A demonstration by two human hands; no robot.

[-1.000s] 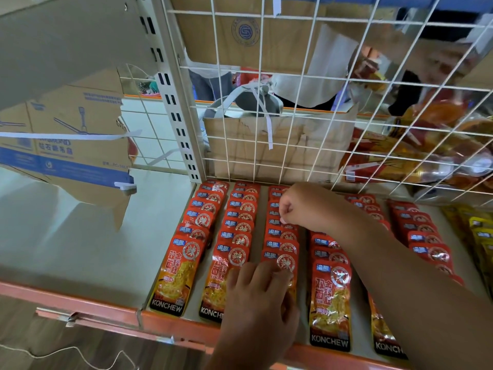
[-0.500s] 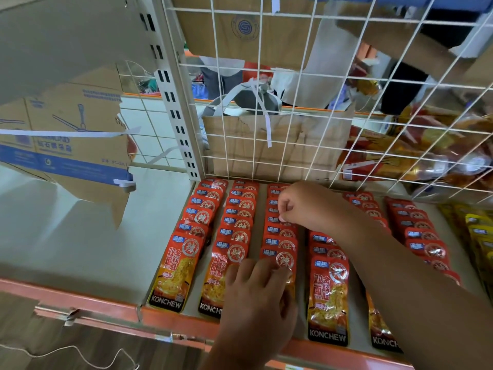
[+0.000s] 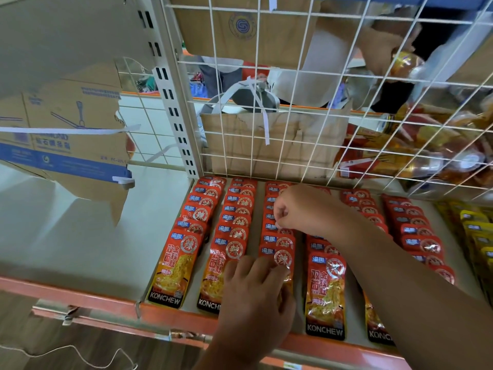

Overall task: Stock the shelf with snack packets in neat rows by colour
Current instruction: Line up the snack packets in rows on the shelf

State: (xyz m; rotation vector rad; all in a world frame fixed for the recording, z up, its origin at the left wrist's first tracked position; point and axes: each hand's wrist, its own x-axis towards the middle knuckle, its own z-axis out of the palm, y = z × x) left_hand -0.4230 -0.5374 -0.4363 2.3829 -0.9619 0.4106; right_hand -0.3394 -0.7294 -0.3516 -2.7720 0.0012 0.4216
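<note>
The left hand point(image 3: 253, 297) lies flat, fingers nearly straight, on the front packet point(image 3: 278, 259) of the third row point(image 3: 276, 243) of red snack packets point(image 3: 234, 217), pressing it down at the shelf's front edge. The right hand point(image 3: 296, 209) reaches further in along the same row. Its fingers are curled almost into a fist, and thumb and forefinger seem to pinch the top edge of a mid-row packet point(image 3: 278, 228), though the contact is small and partly hidden. The right forearm crosses over the fourth row point(image 3: 325, 289) on its way there.

So the packets being worked on sit directly under and between both hands — one hand at the row's front, the other near its middle. This looks like straightening a row, not adding to it, since neither hand carries a loose packet.

Six red rows run overlapped from the wire grid point(image 3: 253, 106) at the back towards the orange front rail point(image 3: 184, 312). The two leftmost are tidy and evenly stepped, and the two on the far right are partly hidden by the arm. Just beside the red block on the right, yellow packets point(image 3: 477, 233) are laid in the same way, and their extent runs out of view.

By my judgement the red section is close to finished. The left stretch of the shelf point(image 3: 66, 236) carries no packets — only a torn cardboard box point(image 3: 66, 121) behind it — so whether more colours are due there cannot be told.
</note>
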